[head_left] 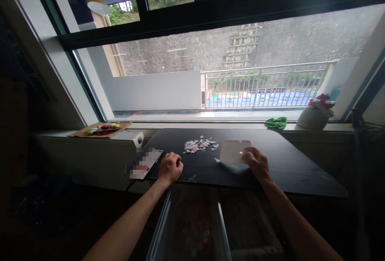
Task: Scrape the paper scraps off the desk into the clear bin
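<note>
My right hand (257, 164) grips the right edge of a flat, pale translucent plastic scraper (233, 150) with rounded corners, held tilted at the table surface. To its left lies a heap of small white and pinkish paper scraps (197, 144). One stray scrap (217, 160) sits by the scraper's lower left corner. My left hand (170, 167) rests as a loose fist at the left front of the dark table (288, 160), with nothing showing in it. Beside that hand is a phone (147, 164), partly blurred out. Below the table's front edge stands a clear plastic bin (224, 229) with faint scraps inside.
A radiator (129, 136) stands left of the table, near a brown board (80, 132) bearing colourful items. On the sill are a green cloth (276, 123) and a pale round jar (313, 118) with a red top. A large window spans the back.
</note>
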Available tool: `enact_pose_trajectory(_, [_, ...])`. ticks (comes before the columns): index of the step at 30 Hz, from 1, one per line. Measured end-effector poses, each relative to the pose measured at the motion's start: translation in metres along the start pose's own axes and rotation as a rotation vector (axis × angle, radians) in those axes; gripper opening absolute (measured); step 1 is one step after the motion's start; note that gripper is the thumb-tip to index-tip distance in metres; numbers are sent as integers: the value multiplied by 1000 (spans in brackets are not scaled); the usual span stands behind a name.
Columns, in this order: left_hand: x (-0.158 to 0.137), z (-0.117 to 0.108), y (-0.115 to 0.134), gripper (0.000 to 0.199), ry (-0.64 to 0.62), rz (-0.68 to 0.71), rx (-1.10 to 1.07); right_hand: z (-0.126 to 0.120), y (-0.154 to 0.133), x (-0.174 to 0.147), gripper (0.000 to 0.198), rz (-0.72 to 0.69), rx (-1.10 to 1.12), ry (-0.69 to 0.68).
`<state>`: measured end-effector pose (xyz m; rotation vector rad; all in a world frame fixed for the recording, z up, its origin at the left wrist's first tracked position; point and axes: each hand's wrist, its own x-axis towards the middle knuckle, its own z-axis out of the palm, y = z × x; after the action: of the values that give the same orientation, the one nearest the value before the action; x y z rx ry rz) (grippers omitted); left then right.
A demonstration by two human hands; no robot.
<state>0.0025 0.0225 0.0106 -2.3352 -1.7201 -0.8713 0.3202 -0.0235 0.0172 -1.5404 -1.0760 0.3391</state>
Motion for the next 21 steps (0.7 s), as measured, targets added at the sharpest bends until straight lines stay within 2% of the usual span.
enact_pose_trajectory(3, [0,1,0,12,0,5,6,0,-1,-2,24,-6,43,5])
enact_pose_trajectory(9, [0,1,-1,13,-9,0,11,4,-1,-3,28,-71,37,-74])
enact_pose_trajectory(15, [0,1,-2,12,-8,0,0,2,-1,-4,24,-96,47,1])
enact_pose_trajectory(21, [0,3,-3,11,8,10,2,4,-1,-7,25,-125,90,-58])
